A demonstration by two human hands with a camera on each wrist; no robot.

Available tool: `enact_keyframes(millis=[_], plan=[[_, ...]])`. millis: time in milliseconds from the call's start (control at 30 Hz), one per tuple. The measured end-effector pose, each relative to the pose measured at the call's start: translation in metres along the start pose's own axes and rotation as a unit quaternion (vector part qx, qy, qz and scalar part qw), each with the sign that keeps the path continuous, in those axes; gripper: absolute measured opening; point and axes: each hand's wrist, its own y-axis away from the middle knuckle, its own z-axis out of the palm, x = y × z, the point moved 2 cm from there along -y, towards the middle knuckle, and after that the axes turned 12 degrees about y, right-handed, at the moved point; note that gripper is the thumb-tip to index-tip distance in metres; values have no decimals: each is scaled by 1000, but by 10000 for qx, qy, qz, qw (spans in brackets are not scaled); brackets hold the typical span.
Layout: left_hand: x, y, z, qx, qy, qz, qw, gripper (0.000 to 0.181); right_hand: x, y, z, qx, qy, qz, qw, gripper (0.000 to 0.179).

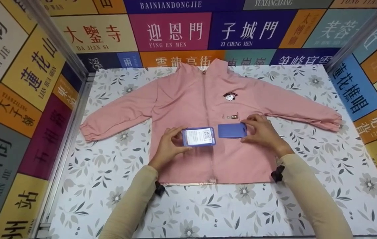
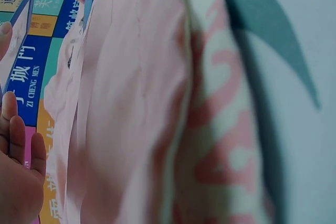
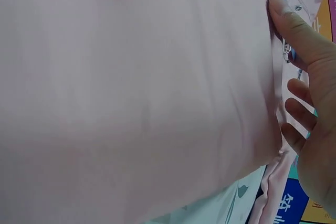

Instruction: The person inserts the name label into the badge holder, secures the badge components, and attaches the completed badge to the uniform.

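In the head view my left hand (image 1: pixel 171 144) pinches the left end of a blue-framed badge holder (image 1: pixel 199 136) with a white printed card in it. Just to its right, my right hand (image 1: pixel 264 132) grips a plain blue cover (image 1: pixel 231 130) by its slotted end. A small gap separates the two pieces. Both are above the front of a pink zip jacket (image 1: pixel 181 109), spread flat with sleeves out. A small metal clip (image 1: pixel 234 117) lies on the jacket above the cover. The wrist views show mostly jacket fabric, with the left hand (image 2: pixel 21 150) and right hand (image 3: pixel 310 87) at the edges.
The jacket lies on a table (image 1: pixel 108 199) covered in white floral print. Colourful panels (image 1: pixel 171 31) with lettering stand along the back and both sides. A cartoon patch (image 1: pixel 230 96) is on the jacket's chest. A metal post (image 1: pixel 58 36) rises at the back left corner.
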Motion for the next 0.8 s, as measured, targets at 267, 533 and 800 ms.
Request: enact_keyframes(millis=[267, 533, 800], plan=[[3, -5, -5, 114, -11, 98, 9999, 78, -7, 0, -20, 439, -422, -104, 9981, 79], [3, -6, -8, 54, 35, 132, 9999, 78, -19, 6, -32, 712, -788, -101, 9943, 78], [3, -6, -8, 63, 4, 96, 9999, 77, -37, 12, -32, 824, -1043, -254, 9908, 80]])
